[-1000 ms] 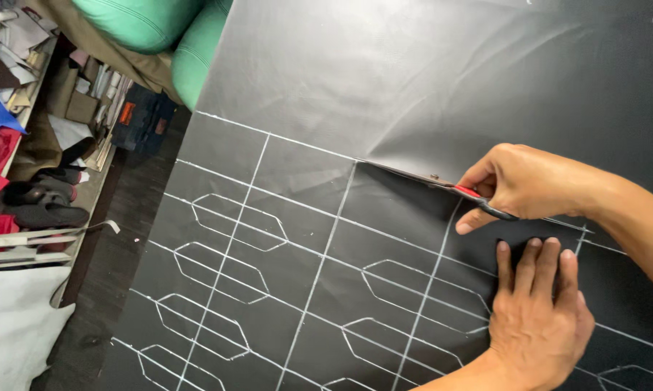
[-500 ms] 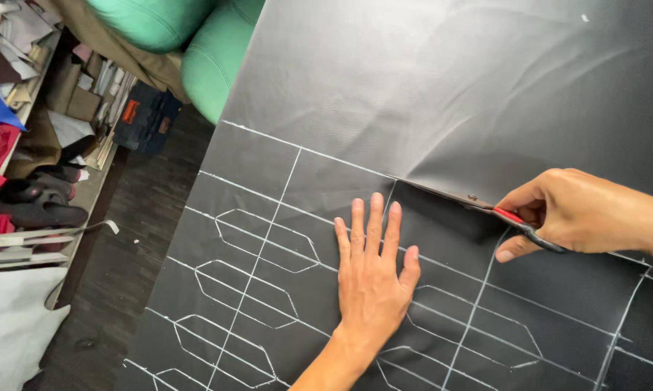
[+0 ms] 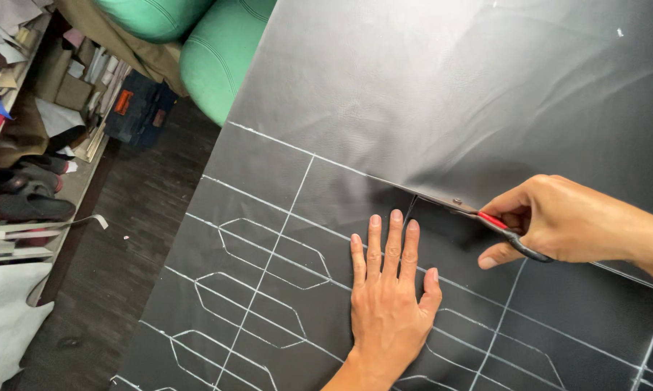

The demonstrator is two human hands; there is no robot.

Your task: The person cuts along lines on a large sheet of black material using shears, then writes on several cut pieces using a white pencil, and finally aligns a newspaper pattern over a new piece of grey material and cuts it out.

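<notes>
A large sheet of black leather-like material [image 3: 442, 94] covers the work surface, marked with white chalk lines and elongated hexagon outlines [image 3: 265, 253]. My right hand [image 3: 558, 217] grips scissors [image 3: 471, 211] with red and black handles, the blades lying along a chalk line at the end of a cut. The upper part of the sheet lifts slightly over the blades. My left hand [image 3: 391, 297] lies flat with fingers spread on the marked part just below the cut, fingertips close to the blade tips.
Green cushioned rolls [image 3: 210, 51] sit at the sheet's far left edge. To the left, a dark wooden floor [image 3: 116, 253] and shelves [image 3: 22, 108] crowded with scraps, boxes and fabric. A pale cloth [image 3: 1, 340] lies at bottom left.
My left hand moved from beneath the right hand to a spot left of the scissors and pressed flat there. The scissors advanced leftward along the chalk line, lengthening the cut.
</notes>
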